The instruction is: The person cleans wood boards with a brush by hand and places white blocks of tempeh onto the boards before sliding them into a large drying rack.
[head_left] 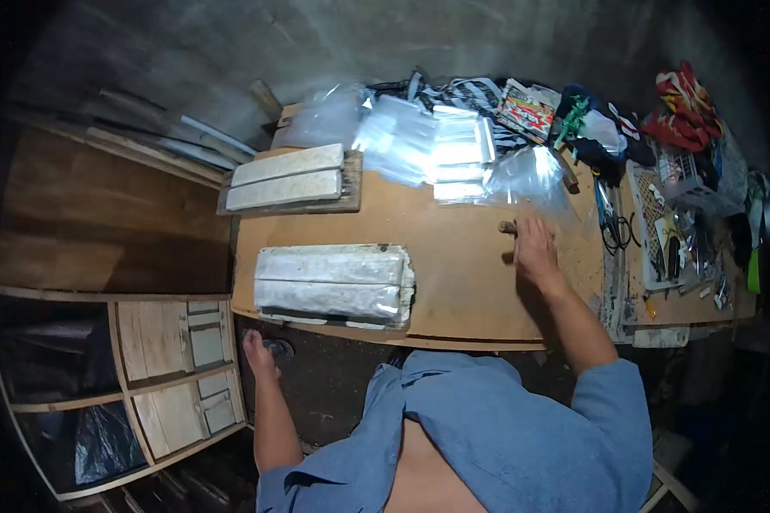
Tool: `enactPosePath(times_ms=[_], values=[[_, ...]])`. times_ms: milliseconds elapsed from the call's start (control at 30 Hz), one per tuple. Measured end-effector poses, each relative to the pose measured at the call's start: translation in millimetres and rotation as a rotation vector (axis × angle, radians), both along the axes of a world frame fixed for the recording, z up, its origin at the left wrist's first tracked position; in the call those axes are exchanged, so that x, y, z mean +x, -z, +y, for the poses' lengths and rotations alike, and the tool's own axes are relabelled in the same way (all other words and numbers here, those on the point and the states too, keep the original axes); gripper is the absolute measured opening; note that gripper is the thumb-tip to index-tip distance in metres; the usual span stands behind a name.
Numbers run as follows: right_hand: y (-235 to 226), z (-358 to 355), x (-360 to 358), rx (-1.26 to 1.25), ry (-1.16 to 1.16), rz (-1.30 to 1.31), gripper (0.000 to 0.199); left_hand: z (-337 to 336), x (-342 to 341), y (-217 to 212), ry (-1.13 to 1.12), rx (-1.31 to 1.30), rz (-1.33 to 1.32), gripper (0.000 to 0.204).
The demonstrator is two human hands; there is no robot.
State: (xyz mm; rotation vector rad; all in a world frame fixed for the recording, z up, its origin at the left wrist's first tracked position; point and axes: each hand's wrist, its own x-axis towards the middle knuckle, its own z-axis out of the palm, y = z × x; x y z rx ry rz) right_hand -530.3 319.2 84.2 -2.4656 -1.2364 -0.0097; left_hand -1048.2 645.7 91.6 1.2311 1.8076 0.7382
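My right hand (535,248) rests over the right part of the wooden table, its fingers closed round a short brown stick-like piece (507,227) whose end pokes out to the left. What the rest of that piece looks like is hidden under the fingers. My left hand (262,354) hangs off the table's front edge at the left, with fingers loosely stretched and nothing seen in them. Nearest to it on the table lies a white block wrapped in clear plastic (329,278), split lengthwise by a groove. Behind that, a pair of pale bars (287,178) sits on a dark board (351,188).
Clear plastic bags (398,137) spread along the back of the table. Black-handled scissors (618,232) and a white basket (650,231) of small tools stand at the right. A cloth pile and a box (526,109) lie behind. A wooden shelf unit (120,385) is at the lower left.
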Motion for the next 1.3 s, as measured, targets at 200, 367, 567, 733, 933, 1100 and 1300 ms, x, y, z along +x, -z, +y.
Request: enactPosePath(times_ms=[200, 367, 567, 733, 933, 1100, 1300], values=[[-5, 15, -102, 0.206, -0.028, 0.414, 0.034, 66, 24, -8, 0.258, 0.014, 0.1, 0.056], [14, 52, -143, 0.114, 0.024, 0.691, 0.036, 114, 4, 46, 0.502, 0.003, 0.214, 0.055], [74, 79, -165, 0.365, 0.078, 1.174, 0.032, 104, 21, 60, 0.474, 0.021, -0.039, 0.056], [80, 64, -164, 0.519, 0.176, 1.161, 0.03, 90, 31, 52, 0.631, 0.064, -0.03, 0.054], [52, 1, -133, 0.356, 0.508, 0.774, 0.03, 37, 60, 60, 0.899, 0.226, 0.121, 0.057], [-50, -10, -148, 0.408, 0.592, -0.068, 0.025, -2, 89, 46, 1.2, 0.134, 0.158, 0.066], [-135, 43, -195, 0.809, 0.3, 0.424, 0.011, -25, 110, 28, 1.292, 0.182, 0.412, 0.111]])
